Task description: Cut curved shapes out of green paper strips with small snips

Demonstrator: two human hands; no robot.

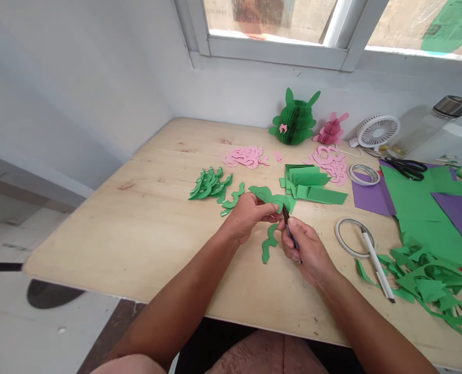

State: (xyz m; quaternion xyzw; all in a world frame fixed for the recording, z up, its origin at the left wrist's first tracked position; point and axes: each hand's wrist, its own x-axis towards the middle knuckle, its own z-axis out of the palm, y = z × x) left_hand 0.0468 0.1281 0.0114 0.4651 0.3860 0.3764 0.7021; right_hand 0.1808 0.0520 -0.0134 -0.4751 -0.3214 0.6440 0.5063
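Note:
My left hand (250, 214) pinches a piece of green paper (267, 195) with wavy edges and drawn curved outlines. In my right hand (306, 244) is a pair of small scissors (292, 236), its dark blades meeting the paper's right end; most of the handles are hidden by my fingers. Below the hands lies a cut wavy green strip (269, 244). Left of my left hand are another curved green cutout (234, 197) and a pile of green cutouts (209, 184). Folded green paper pieces (312, 187) rest just beyond my right hand.
Pink cutouts (246, 156) lie farther back, near a green honeycomb paper figure (295, 122) and a pink one (331, 131). Rightward are a fan (378, 131), black scissors (406, 168), tape rolls (364, 175), a white pen (378, 265), green scraps (429, 283) and purple sheets (373, 197).

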